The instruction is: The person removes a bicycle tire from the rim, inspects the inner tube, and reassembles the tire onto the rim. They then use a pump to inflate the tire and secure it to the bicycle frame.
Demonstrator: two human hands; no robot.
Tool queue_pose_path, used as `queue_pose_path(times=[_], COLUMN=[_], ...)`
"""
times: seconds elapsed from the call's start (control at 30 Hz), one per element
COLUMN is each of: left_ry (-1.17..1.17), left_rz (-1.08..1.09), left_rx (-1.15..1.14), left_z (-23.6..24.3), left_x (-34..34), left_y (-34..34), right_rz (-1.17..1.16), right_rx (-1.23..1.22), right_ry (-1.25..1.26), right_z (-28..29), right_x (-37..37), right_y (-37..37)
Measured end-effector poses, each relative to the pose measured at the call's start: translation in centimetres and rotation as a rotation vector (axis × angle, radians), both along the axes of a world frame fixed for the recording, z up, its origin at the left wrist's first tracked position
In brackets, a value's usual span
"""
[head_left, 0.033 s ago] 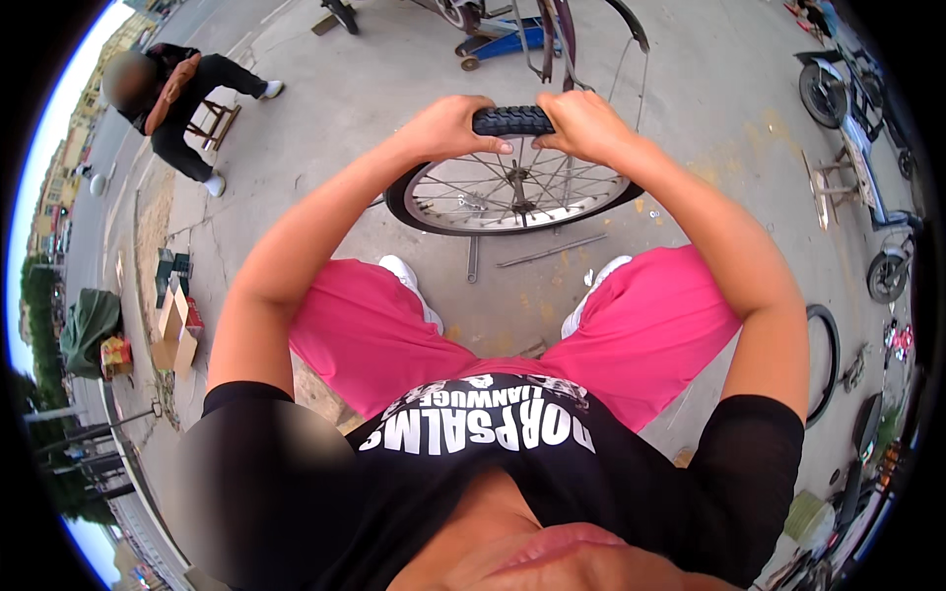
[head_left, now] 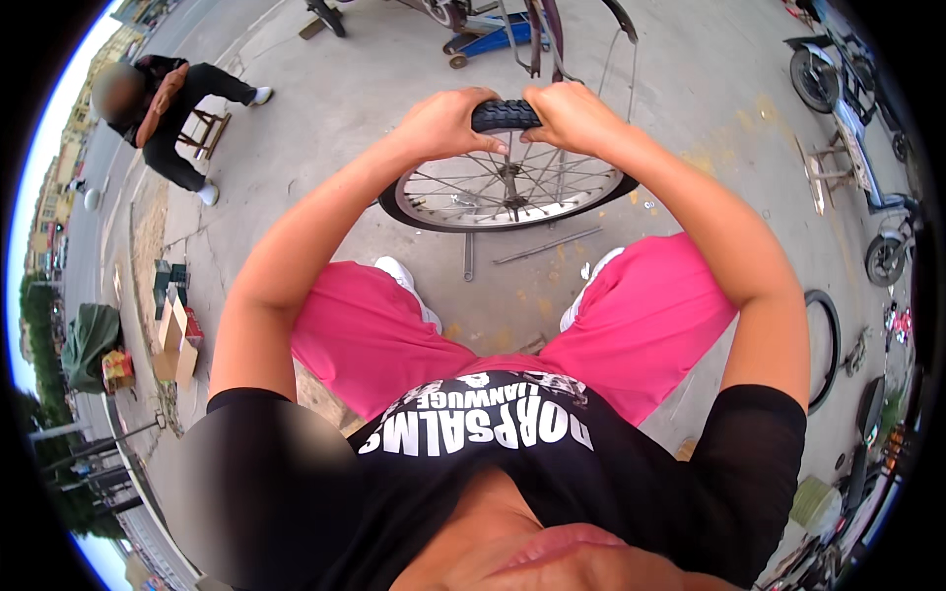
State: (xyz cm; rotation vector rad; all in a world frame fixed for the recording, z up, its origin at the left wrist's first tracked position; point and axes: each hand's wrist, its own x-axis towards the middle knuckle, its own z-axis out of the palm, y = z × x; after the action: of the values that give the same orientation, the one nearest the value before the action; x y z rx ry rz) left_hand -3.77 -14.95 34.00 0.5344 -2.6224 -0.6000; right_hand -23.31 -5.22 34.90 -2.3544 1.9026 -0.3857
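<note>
A spoked bicycle wheel (head_left: 507,192) with a black knobbly tyre (head_left: 505,115) stands upright on the concrete in front of my knees. My left hand (head_left: 445,124) and my right hand (head_left: 574,114) both grip the top of the tyre, side by side, thumbs toward me. A short stretch of tread shows between them. My legs in pink shorts spread to either side of the wheel, with white shoes just below it.
A thin metal rod (head_left: 548,244) and a flat tool (head_left: 469,258) lie on the ground under the wheel. A bicycle frame (head_left: 544,34) stands beyond. Another person (head_left: 163,98) crouches at far left by a stool. Motorbikes (head_left: 838,84) and a loose tyre (head_left: 826,345) are at right, cardboard boxes (head_left: 172,340) at left.
</note>
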Motion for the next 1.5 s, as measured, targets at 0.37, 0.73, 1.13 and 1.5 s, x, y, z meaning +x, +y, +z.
queue_pose_path(times=[0.37, 0.73, 1.13, 1.5], left_ry=[-0.264, -0.246, -0.160, -0.303], left_rz=[0.104, 0.092, 0.012, 0.013], left_rx=[0.103, 0.643, 0.023, -0.036], left_z=[1.4, 1.0, 1.2, 3.2], left_x=[-2.5, -1.6, -0.2, -1.5], left_y=[-0.2, 1.8, 0.7, 2.6], right_rz=[0.098, 0.250, -0.017, 0.069], right_rx=[0.095, 0.422, -0.035, 0.087], right_ry=[-0.046, -0.253, 0.053, 0.037], right_z=[1.0, 1.8, 0.2, 1.0], right_x=[-1.1, -1.0, -0.2, 0.8], right_y=[-1.3, -0.5, 1.8, 1.0])
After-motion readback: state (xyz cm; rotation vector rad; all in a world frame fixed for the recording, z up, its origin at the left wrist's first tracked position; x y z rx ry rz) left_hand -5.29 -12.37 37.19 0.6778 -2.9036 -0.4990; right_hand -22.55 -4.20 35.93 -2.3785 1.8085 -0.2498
